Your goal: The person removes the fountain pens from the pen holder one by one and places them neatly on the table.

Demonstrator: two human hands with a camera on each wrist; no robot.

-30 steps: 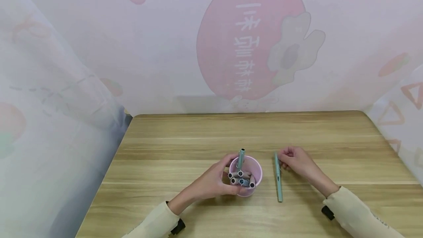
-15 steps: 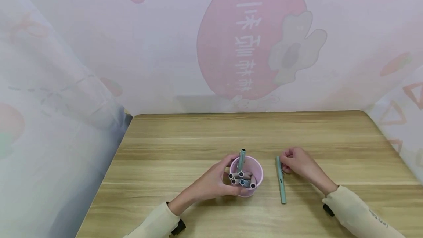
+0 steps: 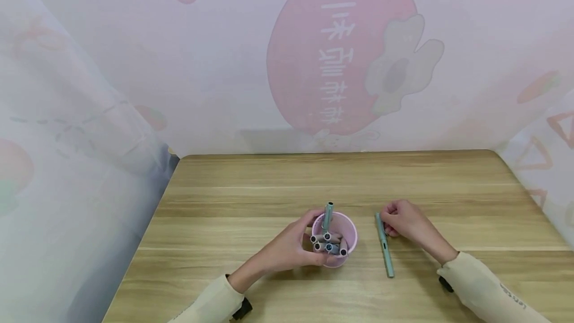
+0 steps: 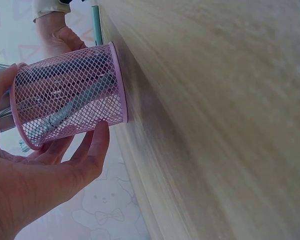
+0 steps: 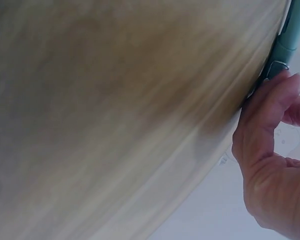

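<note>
**Kid:** Fingers of the right hand [image 3: 405, 221] are bent, and their tips touch the top end of the green pen [image 3: 384, 244]. Are they pinching it?

**Helper:** They look like they nip it near the clip. The wrist view shows one fingertip [image 5: 277, 87] right on the clip end. How hard they squeeze, I cannot tell.

**Kid:** Let's go big to small. What is biggest?

**Helper:** The wooden table [image 3: 278, 183]. It has lots of bare wood behind the hands and out to both sides. The front edge is close to the sleeves.

**Kid:** Next?

**Helper:** The pink mesh cup [image 3: 346, 227]. It stands up straight, and the left hand [image 3: 287, 248] wraps round its left side, with fingers curled on the mesh. More pens [image 3: 328, 245] stick out of it.

**Kid:** And the green pen?

**Helper:** It lies flat on the table, just to the right of the cup, not touching it. Its long way runs from far to near, with the near end leaning a bit to the right.

**Kid:** Which hand is closer to it?

**Helper:** The right one. It sits on the pen's right side at the far end. The left hand is on the other side of the cup.
</note>
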